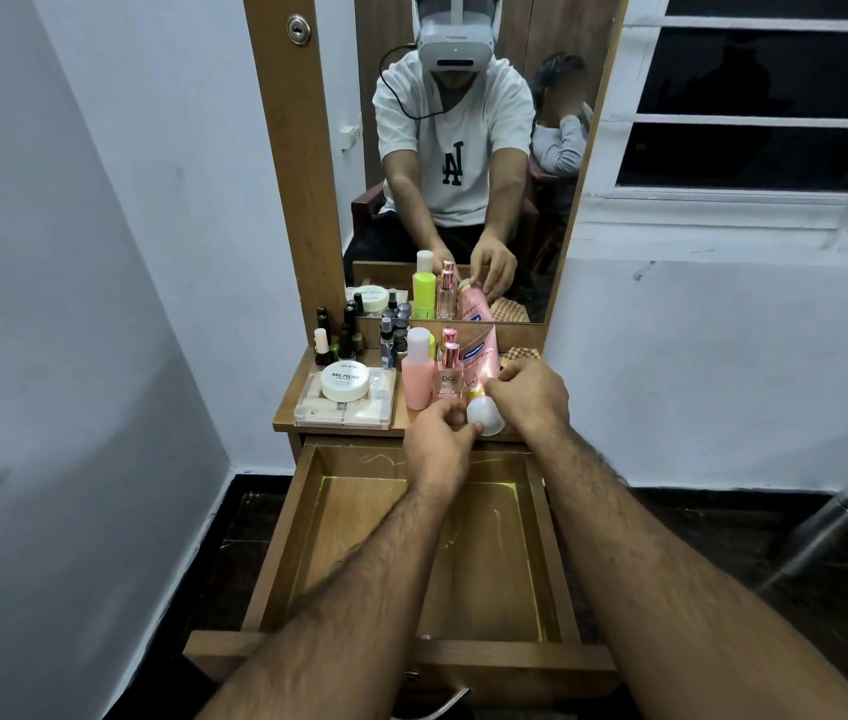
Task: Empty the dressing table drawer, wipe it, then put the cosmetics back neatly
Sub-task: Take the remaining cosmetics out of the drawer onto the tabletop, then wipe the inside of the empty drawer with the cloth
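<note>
The wooden drawer (pixel 307 511) is pulled out below me with nothing in it. Cosmetics stand on the dressing table top (pixel 286 415). A pink lotion tube (pixel 481 363) with a white cap (pixel 484 415) leans toward me at the table's front edge. My left hand (pixel 437 441) pinches the cap end from the left, and my right hand (pixel 531 394) grips the tube from the right. Beside them stand a pink bottle (pixel 418 376) and a clear perfume bottle (pixel 448 379).
A clear box (pixel 343 407) with a white nail polish remover jar (pixel 345 380) on it sits at front left. Several small nail polish bottles (pixel 333 337) line the back by the mirror (pixel 463 148). A checked cloth (pixel 518 354) lies at the back right. White walls flank the table.
</note>
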Available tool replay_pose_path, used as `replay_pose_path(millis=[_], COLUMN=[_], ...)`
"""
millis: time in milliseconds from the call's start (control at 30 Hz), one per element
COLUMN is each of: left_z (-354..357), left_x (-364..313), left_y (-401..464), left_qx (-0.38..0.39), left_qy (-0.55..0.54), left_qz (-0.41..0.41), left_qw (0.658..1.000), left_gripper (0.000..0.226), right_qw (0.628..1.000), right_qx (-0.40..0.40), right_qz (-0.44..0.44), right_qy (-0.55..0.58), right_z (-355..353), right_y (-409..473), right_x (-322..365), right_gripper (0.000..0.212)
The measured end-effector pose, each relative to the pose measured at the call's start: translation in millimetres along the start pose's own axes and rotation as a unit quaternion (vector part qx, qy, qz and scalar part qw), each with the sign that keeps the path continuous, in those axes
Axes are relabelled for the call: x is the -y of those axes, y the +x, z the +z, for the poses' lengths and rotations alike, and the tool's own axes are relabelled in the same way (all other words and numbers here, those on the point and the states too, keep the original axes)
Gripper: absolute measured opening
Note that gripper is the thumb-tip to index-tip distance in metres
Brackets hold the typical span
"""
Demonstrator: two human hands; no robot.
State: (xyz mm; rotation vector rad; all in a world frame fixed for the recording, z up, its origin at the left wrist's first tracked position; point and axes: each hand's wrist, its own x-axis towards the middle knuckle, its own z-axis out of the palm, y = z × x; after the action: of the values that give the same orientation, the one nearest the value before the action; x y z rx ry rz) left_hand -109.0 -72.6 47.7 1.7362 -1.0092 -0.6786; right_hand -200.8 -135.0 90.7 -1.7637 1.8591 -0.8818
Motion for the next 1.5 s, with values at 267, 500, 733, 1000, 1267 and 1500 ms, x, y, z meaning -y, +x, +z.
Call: replay_pose_path(millis=[267, 500, 733, 1000, 1267, 1500], left_z=[-11.8, -9.6, -7.8, -4.4, -2.6, -10.2], left_x=[-6.9, -13.8, -18.9, -24.5, -32.4, -36.1], left_y=[-20.1, -31.1, -26.1, -24.9, -28.4, -36.1], left_qx=[-0.062, -0.036, -0.006, 0.031, 0.037, -0.004], left_qy=[0.066, 0.183, 0.266, 0.337, 0.365, 0.262], left_qz=[0.058, 0.237, 0.292, 0.289, 0.295, 0.287], left_qw=[0.994, 0.953, 0.919, 0.895, 0.882, 0.921], left_gripper=[0.036, 0.035, 0.033, 0.035, 0.035, 0.030], right_qw=[0.998, 0.997, 0.991, 0.976, 0.979, 0.971], right_qx=[-0.056, -0.042, 0.024, 0.004, -0.043, -0.049], right_qz=[0.003, 0.066, 0.130, 0.190, 0.144, 0.082], right_qy=[0.010, -0.004, -0.022, 0.102, 0.141, 0.217], right_z=[-22.6, -33.4, -22.7, -22.1, -33.6, -45.4], right_y=[4.0, 21.9, 28.5, 35.0, 39.5, 16.7], right_x=[-9.7, -39.0, -36.6, -40.0, -43.5, -44.4], right_gripper=[0.013, 0.017, 0.031, 0.021, 0.027, 0.015])
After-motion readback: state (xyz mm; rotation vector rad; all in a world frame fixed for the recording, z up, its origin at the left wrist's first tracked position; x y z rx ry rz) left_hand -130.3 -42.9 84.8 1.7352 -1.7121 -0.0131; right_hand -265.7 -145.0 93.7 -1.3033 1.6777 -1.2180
